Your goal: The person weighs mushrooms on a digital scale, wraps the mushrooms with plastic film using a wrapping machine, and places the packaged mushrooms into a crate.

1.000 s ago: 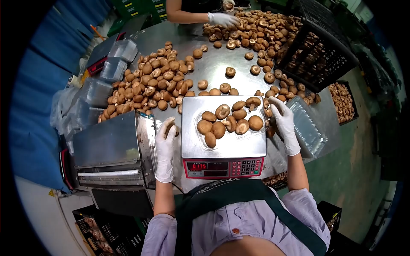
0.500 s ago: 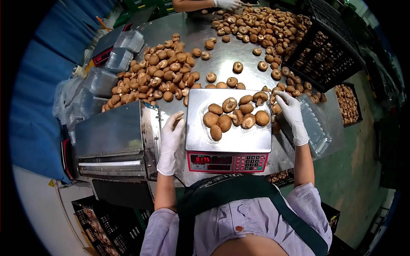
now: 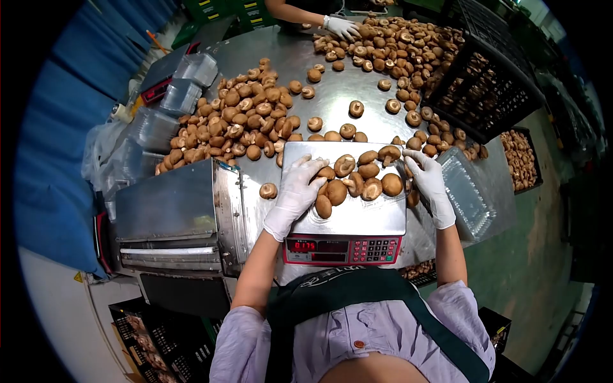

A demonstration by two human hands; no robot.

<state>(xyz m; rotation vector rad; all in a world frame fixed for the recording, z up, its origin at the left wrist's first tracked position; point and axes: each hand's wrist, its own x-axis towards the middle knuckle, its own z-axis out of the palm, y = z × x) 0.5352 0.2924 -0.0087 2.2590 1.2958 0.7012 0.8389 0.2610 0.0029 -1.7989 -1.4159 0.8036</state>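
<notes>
Brown shiitake mushrooms [image 3: 337, 193] lie in a clear plastic tray on the metal pan [image 3: 364, 223] of a weighing scale; most of the tray is hard to see. My left hand [image 3: 295, 196], in a white glove, reaches over the pan's left side, its spread fingers beside the leftmost mushrooms. At the right edge of the pan is my gloved right hand [image 3: 431, 189], fingers apart, near the tray's right end. Neither hand visibly grips a mushroom. The scale's red display [image 3: 303, 245] appears to read 0175. A single mushroom [image 3: 268, 191] rests on the table left of the pan.
Mushroom heaps [image 3: 239, 115] cover the table [image 3: 319, 96] beyond the scale. Empty clear trays [image 3: 152, 127] are stacked left; another tray [image 3: 469, 191] lies right. A metal machine [image 3: 169, 204] stands left, a tilted black crate [image 3: 488, 83] right. Another person's gloved hand [image 3: 341, 27] touches the far heap.
My left hand has moved right, from beside the scale onto the pan by the mushrooms. A mushroom now shows on the table where that hand was. My right hand stays near the pan's edge.
</notes>
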